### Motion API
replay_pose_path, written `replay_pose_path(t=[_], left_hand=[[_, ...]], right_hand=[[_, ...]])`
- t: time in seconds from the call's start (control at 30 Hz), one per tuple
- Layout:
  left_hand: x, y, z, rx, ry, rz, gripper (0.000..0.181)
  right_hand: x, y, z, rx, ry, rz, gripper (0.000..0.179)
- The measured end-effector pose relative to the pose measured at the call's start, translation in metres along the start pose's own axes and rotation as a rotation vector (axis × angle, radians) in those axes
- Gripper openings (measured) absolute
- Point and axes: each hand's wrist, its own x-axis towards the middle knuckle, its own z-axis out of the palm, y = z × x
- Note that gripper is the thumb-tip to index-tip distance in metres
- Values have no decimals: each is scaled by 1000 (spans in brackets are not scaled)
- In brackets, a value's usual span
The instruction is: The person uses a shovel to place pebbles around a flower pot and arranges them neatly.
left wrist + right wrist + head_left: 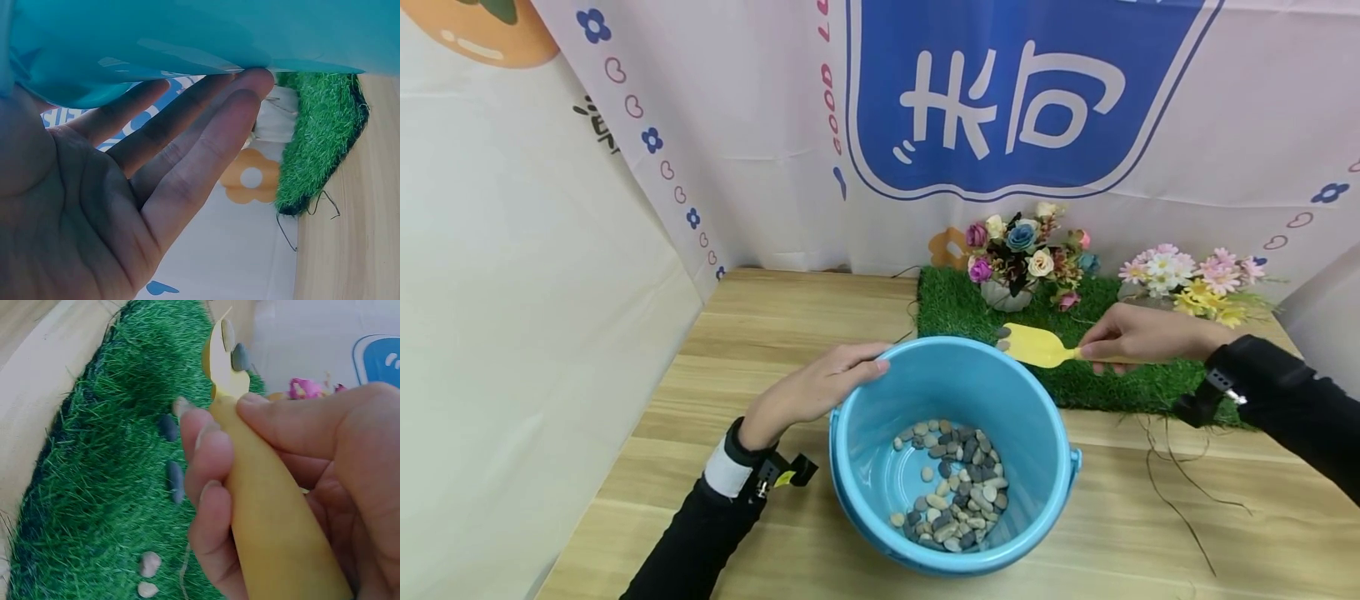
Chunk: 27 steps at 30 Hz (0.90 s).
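Note:
A light blue bucket (951,560) stands on the table with several grey and tan pebbles (958,492) in its bottom. My left hand (820,385) holds the bucket's left rim, thumb over the edge and long fingers (200,153) along the outer wall. My right hand (1138,333) grips the handle of a yellow toy shovel (1036,345) between thumb and curled fingers. The blade overlaps the bucket's back right rim in the head view. Near the blade's tip lie a dark pebble (240,357) and a pale pebble (228,335).
Green artificial turf (1120,387) lies behind the bucket, with several loose pebbles (175,481) on it. Two flower pots stand on the turf: mixed roses (1021,250) and pink and yellow daisies (1198,283). Loose dark strands (1180,508) lie on the wooden table (760,333).

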Motion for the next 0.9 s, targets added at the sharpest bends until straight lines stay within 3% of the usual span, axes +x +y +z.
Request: replay_pose_path(t=[0.33,0.7,0.9], left_hand=[[1,-1,1,9,-5,3,35],[0,0,1,17,2,-7,35],[0,0,0,7,-2,-10,36]], right_hand=[[17,8,9,13,-2,103,25],[30,3,10,-46,-6,135,24],[34,-10,8,-61,-19,174,27]])
